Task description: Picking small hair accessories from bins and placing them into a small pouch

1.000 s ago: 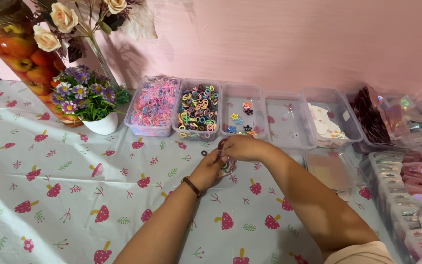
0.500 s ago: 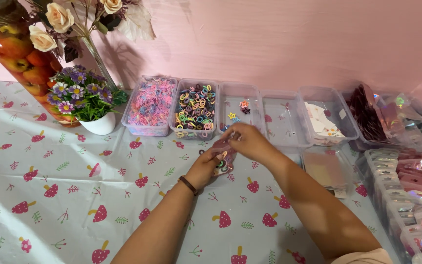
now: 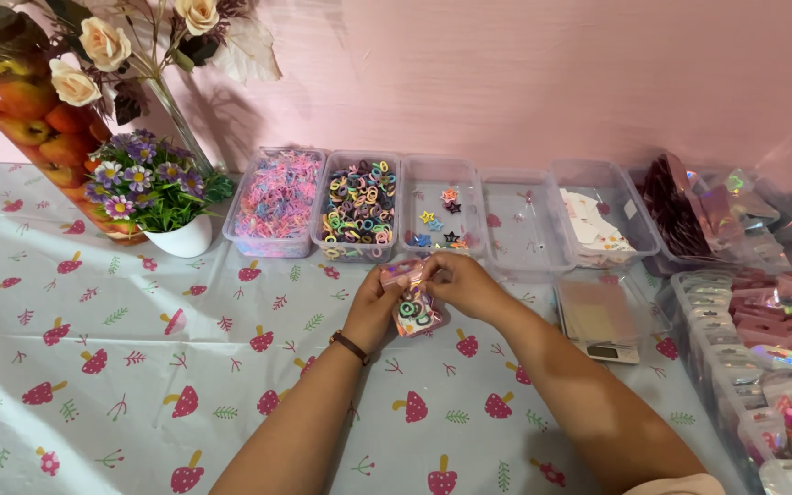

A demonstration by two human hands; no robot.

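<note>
In the head view, both hands meet over the tabletop [image 3: 139, 348], which is covered by a pale cloth printed with red mushrooms and small leaves. The left hand [image 3: 373, 307] and the right hand [image 3: 460, 282] share one small clear pouch [image 3: 412, 301] filled with coloured hair ties. The left grip is closed on the pouch's left edge, thumb and fingertips pinching the pink top strip. The right grip is closed on the pouch's top right corner, fingers curled over it. The pouch hangs between the two grips, tilted, just above the cloth. A dark bracelet [image 3: 352, 346] circles the left wrist.

Just beyond the grips stands a row of clear plastic tubs. Directly past the left grip is the tub of mixed coloured hair ties [image 3: 359, 209]; to its left is a tub of pink and pastel elastic bands [image 3: 277, 200]. Past the right grip sits a tub holding a few star-shaped clips [image 3: 440, 220], then a nearly bare tub [image 3: 526, 229] and a tub with white cards [image 3: 602, 225].

To the right of the right grip lies a small scale [image 3: 599, 321] with a flat tan plate. Farther right, a large bin of shiny packed pouches [image 3: 763, 348] runs along the edge. Well to the left of the left grip stand a white pot of purple flowers [image 3: 153, 197], a tall jar of preserved fruit [image 3: 25, 115] and a vase of cream roses [image 3: 139, 46].
</note>
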